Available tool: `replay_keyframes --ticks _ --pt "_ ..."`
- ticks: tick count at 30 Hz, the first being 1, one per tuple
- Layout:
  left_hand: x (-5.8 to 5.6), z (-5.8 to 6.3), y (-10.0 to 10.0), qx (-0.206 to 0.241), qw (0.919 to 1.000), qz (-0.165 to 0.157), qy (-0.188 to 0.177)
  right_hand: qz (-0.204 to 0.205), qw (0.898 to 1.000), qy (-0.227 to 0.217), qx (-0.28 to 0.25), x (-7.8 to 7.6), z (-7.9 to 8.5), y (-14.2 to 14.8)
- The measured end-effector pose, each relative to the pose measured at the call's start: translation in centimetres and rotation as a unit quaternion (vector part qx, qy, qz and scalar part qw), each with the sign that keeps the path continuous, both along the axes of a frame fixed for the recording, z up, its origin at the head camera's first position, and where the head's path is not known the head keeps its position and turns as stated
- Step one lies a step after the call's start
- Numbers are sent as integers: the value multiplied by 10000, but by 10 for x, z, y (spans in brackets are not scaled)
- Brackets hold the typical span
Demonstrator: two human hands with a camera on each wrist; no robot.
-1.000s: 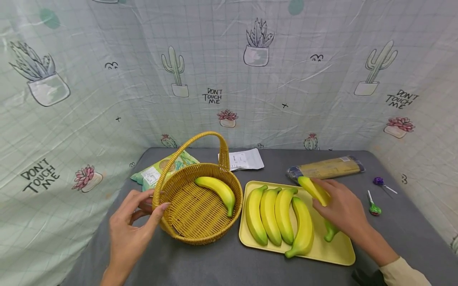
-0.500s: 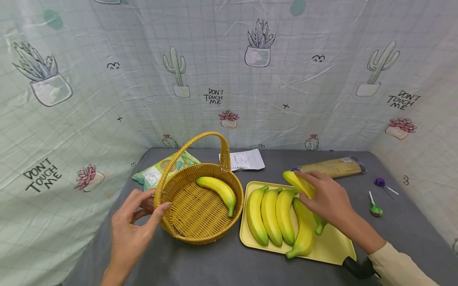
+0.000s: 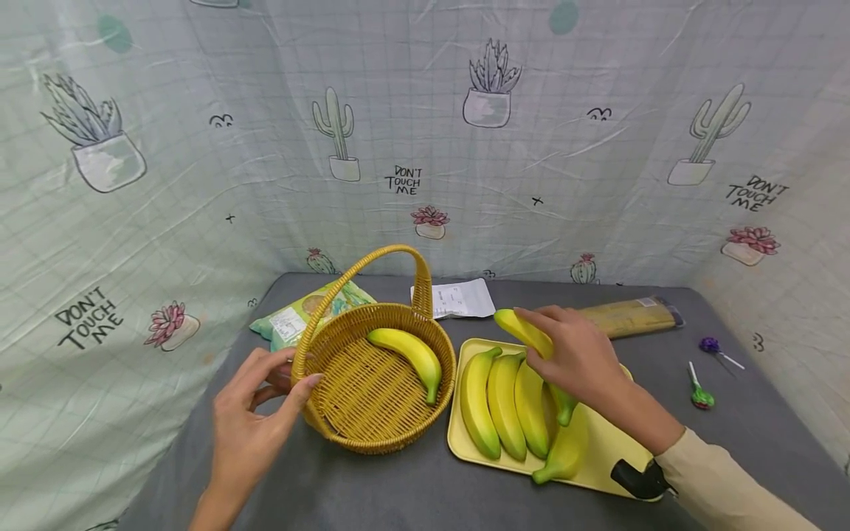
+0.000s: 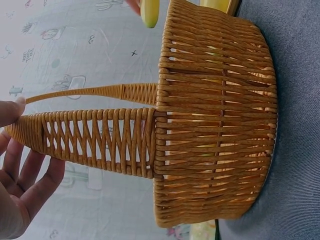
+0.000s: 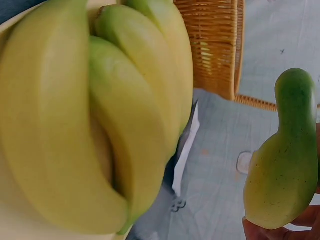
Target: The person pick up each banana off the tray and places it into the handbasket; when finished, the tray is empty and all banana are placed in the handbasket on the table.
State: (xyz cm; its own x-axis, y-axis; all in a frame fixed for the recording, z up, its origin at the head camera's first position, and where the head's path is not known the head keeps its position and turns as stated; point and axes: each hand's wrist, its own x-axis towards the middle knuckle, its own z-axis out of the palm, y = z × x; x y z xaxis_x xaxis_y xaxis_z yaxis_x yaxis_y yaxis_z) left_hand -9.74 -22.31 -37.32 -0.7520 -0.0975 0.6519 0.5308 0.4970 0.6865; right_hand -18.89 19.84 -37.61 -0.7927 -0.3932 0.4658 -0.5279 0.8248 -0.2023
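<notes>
A yellow wicker basket (image 3: 355, 398) with a tall arched handle stands on the table, and one banana (image 3: 412, 358) lies inside it. My left hand (image 3: 249, 424) holds the handle's left side, thumb in front and fingers behind; the left wrist view shows them around the wicker handle (image 4: 95, 137). In my right hand (image 3: 584, 358) is another banana (image 3: 521, 332), held above the yellow tray (image 3: 614, 450). Its green end (image 5: 295, 100) faces the right wrist camera. Several bananas (image 3: 508, 405) lie on the tray, partly covered by the right hand and its banana.
Behind the basket lie a green packet (image 3: 285, 324) and a white pouch (image 3: 465, 299). A long yellow package (image 3: 627, 317) is behind the tray. Purple (image 3: 710, 344) and green (image 3: 702, 398) lollipops lie at the right. A printed curtain (image 3: 425, 133) encloses the table.
My right hand has moved left with its banana, from the tray's right side to above the row of bananas. The left hand stays on the basket handle.
</notes>
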Motion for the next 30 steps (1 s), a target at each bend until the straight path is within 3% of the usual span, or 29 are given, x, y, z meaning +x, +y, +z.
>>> replay_keyframes --ticks 18,30 --pt "4 -2 0 12 9998 131 -113 463 9987 -224 44 -8 12 -59" --pt "3 0 1 -55 9999 62 -103 832 9964 -173 25 -9 10 -100"
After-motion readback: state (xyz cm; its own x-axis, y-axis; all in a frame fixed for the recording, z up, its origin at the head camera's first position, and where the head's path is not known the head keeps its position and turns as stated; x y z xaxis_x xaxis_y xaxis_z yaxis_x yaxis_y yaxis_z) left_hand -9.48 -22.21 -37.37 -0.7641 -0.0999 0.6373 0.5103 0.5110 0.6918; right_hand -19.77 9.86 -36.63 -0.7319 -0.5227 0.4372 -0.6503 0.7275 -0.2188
